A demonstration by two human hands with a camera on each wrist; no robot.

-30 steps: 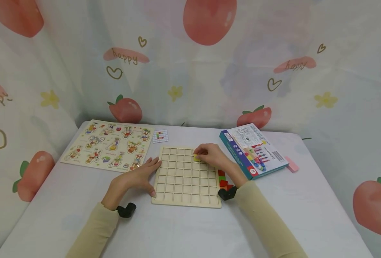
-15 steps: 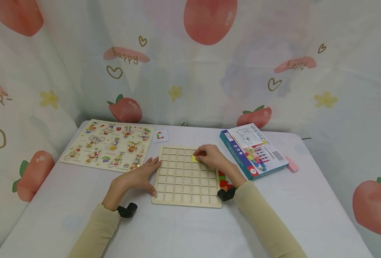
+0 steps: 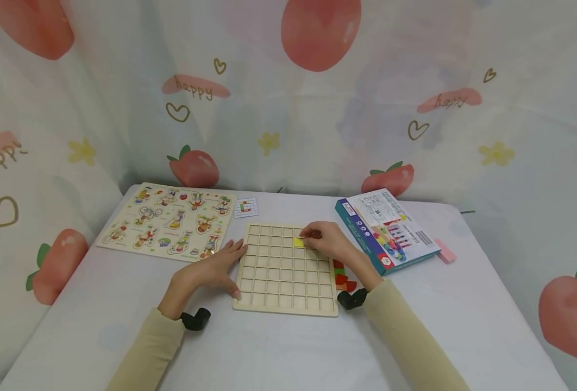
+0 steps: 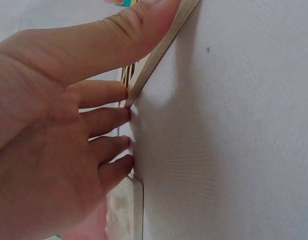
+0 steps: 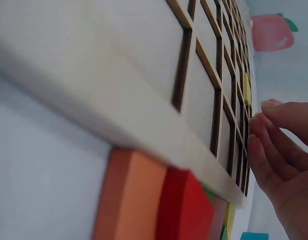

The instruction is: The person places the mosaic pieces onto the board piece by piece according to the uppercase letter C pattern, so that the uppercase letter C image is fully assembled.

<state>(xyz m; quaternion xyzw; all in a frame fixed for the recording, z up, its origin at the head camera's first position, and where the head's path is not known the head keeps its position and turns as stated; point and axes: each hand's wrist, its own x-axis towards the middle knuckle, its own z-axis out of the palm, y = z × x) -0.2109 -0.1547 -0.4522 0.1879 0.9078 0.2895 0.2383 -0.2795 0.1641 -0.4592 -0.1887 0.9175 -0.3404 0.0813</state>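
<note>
A yellow square tile (image 3: 299, 242) lies in a cell near the top of the light wooden grid board (image 3: 284, 311). My right hand (image 3: 328, 239) hovers just right of it; in the right wrist view its fingertips (image 5: 268, 106) stand apart from the yellow tile (image 5: 247, 89), bent loosely with nothing between them. My left hand (image 3: 215, 270) rests along the board's left side, fingers extended against the edge and thumb at the lower left corner. From the left wrist, the thumb (image 4: 128, 30) lies over the wooden edge. Red, orange and green blocks (image 3: 339, 271) sit by the board's right side.
A wooden picture puzzle board (image 3: 171, 223) lies at the back left, beside a small gridded pattern card (image 3: 246, 207). At the back right is a teal-edged box (image 3: 388, 231), with a pink block (image 3: 446, 251) near it. Printed curtains stand behind the table.
My right fingers have come off the yellow tile, which now shows in its cell, and have drawn slightly right. The left hand stays at the board's edge. The head view has shifted slightly.
</note>
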